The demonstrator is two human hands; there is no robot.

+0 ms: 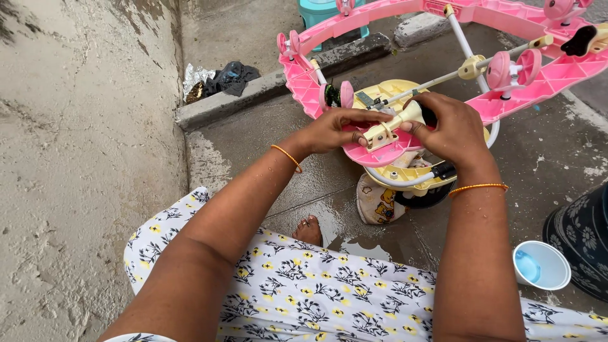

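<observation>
An upturned pink and cream baby walker [544, 79] lies on wet concrete ahead of me, its pink wheels pointing up. My left hand [339, 128] grips the near pink rim and a cream bracket [380, 133] on it. My right hand [449, 130] closes around a cream leg joint [410, 114] where a white rod meets the frame. Both wrists carry thin orange bangles. The walker's printed fabric seat [377, 202] hangs below the frame, partly hidden by my hands.
A white cup with blue inside [541, 266] stands at the lower right beside a dark floral-patterned garment [586, 244]. A concrete wall [76, 158] rises on the left. Dark rags [231, 79] lie on a raised kerb. A teal stool [323, 12] stands behind. My foot [309, 230] rests on the wet floor.
</observation>
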